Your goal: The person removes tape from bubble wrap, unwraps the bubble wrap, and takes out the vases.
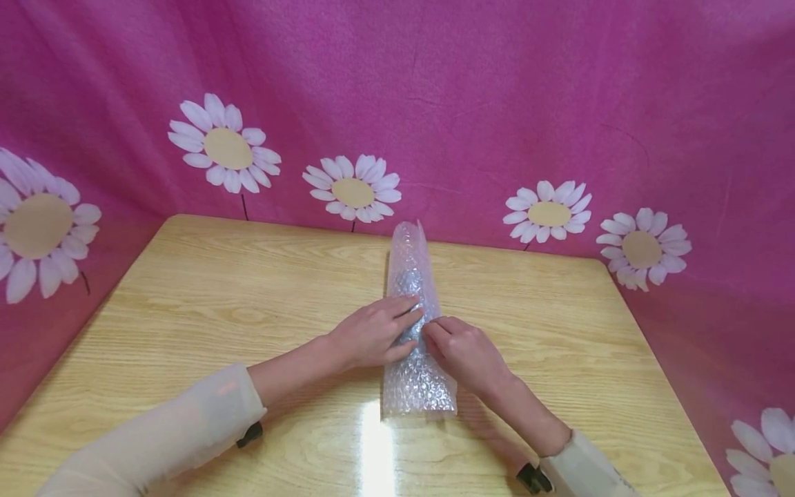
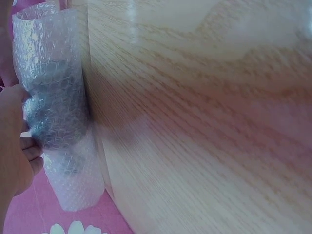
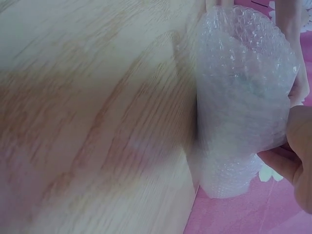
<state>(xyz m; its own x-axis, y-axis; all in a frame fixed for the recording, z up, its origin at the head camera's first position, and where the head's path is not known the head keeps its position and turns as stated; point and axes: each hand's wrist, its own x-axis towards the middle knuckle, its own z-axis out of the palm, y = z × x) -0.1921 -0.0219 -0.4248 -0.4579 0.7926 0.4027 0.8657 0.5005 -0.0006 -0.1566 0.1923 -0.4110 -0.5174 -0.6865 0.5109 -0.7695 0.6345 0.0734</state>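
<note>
A long roll of bubble wrap (image 1: pixel 419 386) lies on the wooden table, pointing away from me. Something dark bluish (image 2: pixel 56 105) shows blurred through its layers in the left wrist view; its kind is hidden by the wrap. My left hand (image 1: pixel 375 331) rests on top of the roll, fingers spread across it. From the other side, my right hand (image 1: pixel 466 352) pinches the wrap's edge near the middle of its length. In the right wrist view, the thumb and fingers (image 3: pixel 280 161) of that hand are at the loose edge of the sheet.
The wood-grain table (image 1: pixel 267 276) extends on both sides of the roll. A magenta cloth (image 1: pixel 447 103) printed with white daisies hangs behind the table and along its sides. Dark straps (image 1: pixel 534 478) show at the cuffs of the light sleeves (image 1: pixel 168 431).
</note>
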